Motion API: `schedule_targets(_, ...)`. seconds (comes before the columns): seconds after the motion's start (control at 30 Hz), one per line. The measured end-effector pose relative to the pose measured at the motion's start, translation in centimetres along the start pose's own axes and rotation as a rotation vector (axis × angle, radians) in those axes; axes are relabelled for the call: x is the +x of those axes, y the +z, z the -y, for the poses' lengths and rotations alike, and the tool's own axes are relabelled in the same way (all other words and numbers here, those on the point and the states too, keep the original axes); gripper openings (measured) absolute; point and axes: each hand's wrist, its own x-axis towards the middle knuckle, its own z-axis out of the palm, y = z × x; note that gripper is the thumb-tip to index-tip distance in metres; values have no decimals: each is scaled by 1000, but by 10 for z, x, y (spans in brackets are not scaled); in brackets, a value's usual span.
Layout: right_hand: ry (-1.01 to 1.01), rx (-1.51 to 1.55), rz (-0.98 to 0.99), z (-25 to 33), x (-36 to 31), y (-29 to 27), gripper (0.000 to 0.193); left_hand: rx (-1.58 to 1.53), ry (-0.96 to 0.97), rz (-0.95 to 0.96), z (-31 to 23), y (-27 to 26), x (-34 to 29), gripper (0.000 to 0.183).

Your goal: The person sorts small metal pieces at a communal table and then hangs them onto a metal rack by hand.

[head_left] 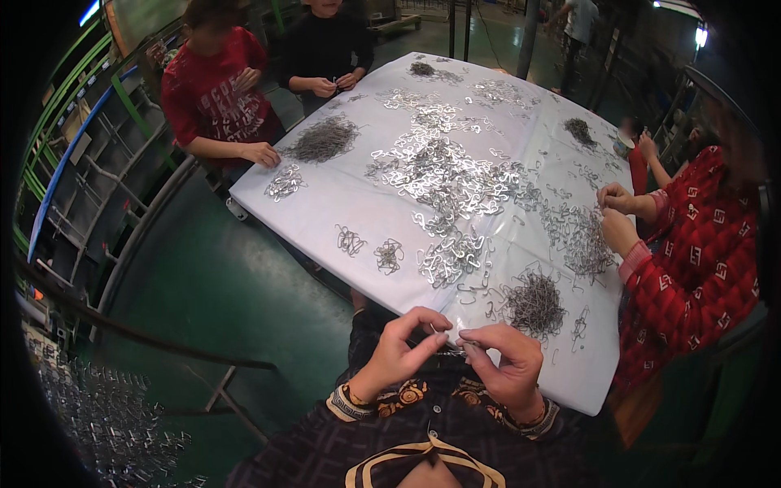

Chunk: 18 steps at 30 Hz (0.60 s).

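Both my hands are raised at the near edge of the white-covered table (pixel 325 213), fingertips almost meeting. My left hand (pixel 400 348) is closed in a pinch, with a thin bit of bright wire showing between thumb and forefinger. A small metal piece sits in the closed fingertips of my right hand (pixel 508 363); its exact shape is mostly hidden. Just beyond my right hand lies a dark pile of thin wire pieces (pixel 534 304). Ahead of my left hand spreads a heap of shiny, curved metal hooks (pixel 451 259), running on toward the table's middle.
Two small clusters of linked-looking metal pieces (pixel 389 255) lie near the left edge. Another wire pile (pixel 324 138) is farther off. Co-workers stand or sit around: a red T-shirt (pixel 215 89), a black top (pixel 325 49), a red patterned jacket (pixel 700 260). Metal racks (pixel 89 179) line the left.
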Motion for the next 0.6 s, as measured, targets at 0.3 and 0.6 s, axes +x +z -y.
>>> schedule_targets(0.3,-87,-42,24,6,-3,2,23,289,-153,2,41,-2,26,12)
schedule_targets(0.6,-160,69,16,0,-13,14,23,533,-27,219,93,33,64,9)
